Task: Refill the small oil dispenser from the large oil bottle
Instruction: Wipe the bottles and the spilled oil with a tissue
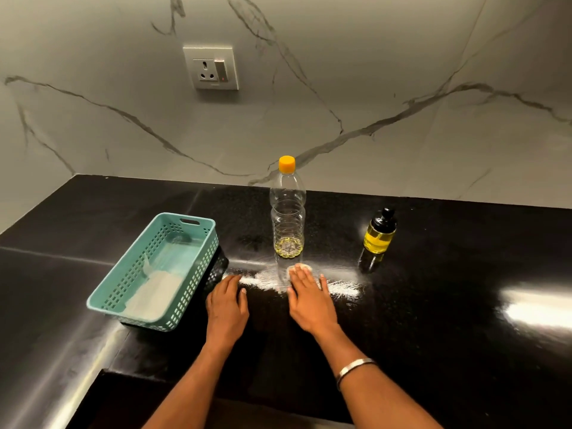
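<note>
Head view: the left hand (227, 300) is laid flat on the black counter (433, 305), fingers straight and together; a small white wad (299, 269) is pressed under the right hand (309, 300), fingers extended. Just beyond, the capped large oil bottle (288, 212) is stood upright, nearly empty, the small oil dispenser (380, 233) to its right, a teal basket (158, 270) to the left

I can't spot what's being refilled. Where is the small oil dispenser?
In the head view the small oil dispenser stands upright on the black counter, right of the large oil bottle and beyond the right hand.
</note>
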`<state>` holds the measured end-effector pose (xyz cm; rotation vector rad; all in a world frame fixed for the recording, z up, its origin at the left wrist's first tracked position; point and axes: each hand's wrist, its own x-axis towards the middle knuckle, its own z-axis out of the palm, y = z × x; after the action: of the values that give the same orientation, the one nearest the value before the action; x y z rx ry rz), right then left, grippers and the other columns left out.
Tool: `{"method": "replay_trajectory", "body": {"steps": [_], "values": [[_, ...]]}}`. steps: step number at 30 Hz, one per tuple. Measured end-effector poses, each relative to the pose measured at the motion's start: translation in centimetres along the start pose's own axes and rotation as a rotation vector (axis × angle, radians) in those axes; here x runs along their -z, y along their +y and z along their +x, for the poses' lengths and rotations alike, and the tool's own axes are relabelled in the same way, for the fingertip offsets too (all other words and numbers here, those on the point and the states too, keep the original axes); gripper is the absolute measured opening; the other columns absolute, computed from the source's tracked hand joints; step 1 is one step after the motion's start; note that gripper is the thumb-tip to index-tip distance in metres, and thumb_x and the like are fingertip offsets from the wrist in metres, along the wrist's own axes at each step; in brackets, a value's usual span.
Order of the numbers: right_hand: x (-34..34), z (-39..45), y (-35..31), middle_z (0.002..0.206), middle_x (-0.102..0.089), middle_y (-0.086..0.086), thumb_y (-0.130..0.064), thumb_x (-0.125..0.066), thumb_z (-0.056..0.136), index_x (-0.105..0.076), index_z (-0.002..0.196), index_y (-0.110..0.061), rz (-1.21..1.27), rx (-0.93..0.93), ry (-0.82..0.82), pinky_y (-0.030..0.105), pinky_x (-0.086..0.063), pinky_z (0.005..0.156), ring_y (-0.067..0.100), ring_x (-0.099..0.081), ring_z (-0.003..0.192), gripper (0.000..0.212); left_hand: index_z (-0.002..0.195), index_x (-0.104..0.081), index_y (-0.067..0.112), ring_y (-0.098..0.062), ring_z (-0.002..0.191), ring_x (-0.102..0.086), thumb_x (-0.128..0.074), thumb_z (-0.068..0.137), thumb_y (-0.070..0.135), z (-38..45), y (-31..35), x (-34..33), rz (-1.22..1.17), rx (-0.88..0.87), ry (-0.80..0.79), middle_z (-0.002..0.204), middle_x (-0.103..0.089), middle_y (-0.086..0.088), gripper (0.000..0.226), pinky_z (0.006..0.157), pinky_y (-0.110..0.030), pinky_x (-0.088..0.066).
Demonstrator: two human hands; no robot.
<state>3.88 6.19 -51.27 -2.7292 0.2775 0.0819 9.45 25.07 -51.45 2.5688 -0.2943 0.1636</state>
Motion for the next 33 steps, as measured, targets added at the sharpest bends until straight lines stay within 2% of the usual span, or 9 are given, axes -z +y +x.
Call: {"method": "replay_trajectory", "body": {"steps": [7, 11, 14, 18, 21, 26, 30, 33], "values": [[3.7, -5.8, 11.3, 0.161, -0.007, -0.014, -0.039, -0.023, 0.102, -0.015, 0.153, -0.030, -0.063, -0.396, 0.181, 0.043, 0.000, 0.119, 0.003, -0.003, 0.148, 0.053, 0.134, -0.053, 0.016, -0.017, 0.132, -0.042, -0.049, 0.097, 0.023, -1.3, 4.1, -2.5, -0.022, -0.095, -0.094, 0.138, -0.051, 0.000, 0.038, 0.111, -0.040, -0.027], [4.8, -7.4, 14.1, 0.162, -0.008, -0.006, -0.041, -0.022, 0.101, -0.013, 0.154, -0.024, -0.041, -0.547, 0.193, 0.044, -0.001, 0.121, 0.011, -0.003, 0.149, 0.057, 0.135, -0.051, 0.016, -0.015, 0.133, -0.041, -0.048, 0.098, 0.022, -2.3, 5.5, -2.3, -0.057, -0.113, -0.099, 0.138, -0.051, 0.001, 0.038, 0.112, -0.040, -0.024], [5.5, -5.3, 13.5, 0.162, -0.011, 0.000, -0.042, -0.023, 0.101, -0.017, 0.154, -0.018, -0.010, -0.499, 0.158, 0.044, -0.001, 0.121, 0.017, -0.005, 0.149, 0.058, 0.136, -0.051, 0.016, -0.015, 0.135, -0.039, -0.049, 0.098, 0.022, -3.6, 5.4, -1.5, -0.059, -0.078, -0.084, 0.139, -0.049, 0.001, 0.038, 0.114, -0.041, -0.024], [5.5, -1.9, 12.3, 0.162, -0.013, 0.001, -0.041, -0.025, 0.100, -0.022, 0.152, -0.019, 0.019, -0.356, 0.104, 0.045, -0.001, 0.121, 0.018, -0.007, 0.149, 0.057, 0.136, -0.051, 0.016, -0.018, 0.134, -0.041, -0.051, 0.097, 0.022, -4.7, 3.5, -0.3, -0.016, -0.059, -0.058, 0.139, -0.050, -0.001, 0.039, 0.113, -0.043, -0.026], [5.5, 0.3, 10.6, 0.162, -0.007, 0.000, -0.042, -0.027, 0.100, -0.019, 0.153, -0.019, 0.062, -0.289, 0.026, 0.044, 0.001, 0.120, 0.017, -0.003, 0.149, 0.058, 0.136, -0.051, 0.019, -0.018, 0.134, -0.041, -0.051, 0.097, 0.023, -5.1, 2.8, 0.2, -0.010, -0.037, -0.036, 0.140, -0.050, 0.000, 0.040, 0.113, -0.046, -0.027], [3.9, -0.2, 7.6, 0.162, -0.007, -0.006, -0.044, -0.029, 0.100, -0.015, 0.154, -0.024, 0.073, -0.064, -0.053, 0.043, 0.006, 0.119, 0.010, -0.001, 0.149, 0.059, 0.134, -0.053, 0.018, -0.018, 0.133, -0.042, -0.053, 0.096, 0.022, -4.9, 3.9, -0.6, -0.005, -0.051, -0.046, 0.138, -0.051, 0.000, 0.039, 0.112, -0.045, -0.028], [3.3, -4.7, 9.9, 0.161, -0.004, -0.014, -0.046, -0.019, 0.101, -0.012, 0.154, -0.029, 0.016, -0.115, 0.018, 0.042, 0.007, 0.119, 0.003, 0.003, 0.147, 0.057, 0.131, -0.056, 0.017, -0.020, 0.128, -0.048, -0.057, 0.093, 0.020, -4.8, 6.6, -2.8, 0.017, -0.144, -0.074, 0.133, -0.056, -0.002, 0.038, 0.108, -0.043, -0.033], [4.5, -8.5, 14.7, 0.160, -0.004, -0.017, -0.047, -0.011, 0.098, -0.013, 0.154, -0.032, -0.053, -0.272, 0.124, 0.042, 0.005, 0.119, 0.001, 0.002, 0.147, 0.058, 0.138, -0.049, 0.020, -0.017, 0.138, -0.036, -0.051, 0.097, 0.025, -5.5, 9.0, -4.0, 0.049, -0.190, -0.119, 0.143, -0.048, 0.001, 0.042, 0.114, -0.041, -0.026]]}}
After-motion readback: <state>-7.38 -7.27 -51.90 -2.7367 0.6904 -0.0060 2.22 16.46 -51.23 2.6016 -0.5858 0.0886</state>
